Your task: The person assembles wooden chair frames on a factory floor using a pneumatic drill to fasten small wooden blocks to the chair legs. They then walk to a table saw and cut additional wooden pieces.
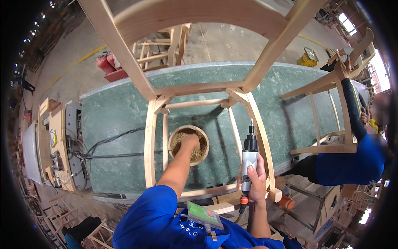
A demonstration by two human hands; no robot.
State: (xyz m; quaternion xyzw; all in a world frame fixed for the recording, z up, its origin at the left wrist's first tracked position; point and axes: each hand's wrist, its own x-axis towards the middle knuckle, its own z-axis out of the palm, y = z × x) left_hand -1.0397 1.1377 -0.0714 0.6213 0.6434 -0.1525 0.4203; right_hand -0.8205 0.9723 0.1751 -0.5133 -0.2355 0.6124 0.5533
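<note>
My right grip (259, 181) clasps the grey driver (249, 159); my left grip (190, 142), inside the bowl (206, 144), I can't judge. Near, white lettering marks the blue shirt (149, 216).

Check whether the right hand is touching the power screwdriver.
Touching: the head view shows the right hand gripping the power screwdriver, thumb against its grey body.

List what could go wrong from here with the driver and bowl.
The right hand holds the power driver near the chair frame, so its exposed bit might scratch the wood.

The left hand is inside the bowl of small loose pieces; a knock could tip it and scatter them.
</note>
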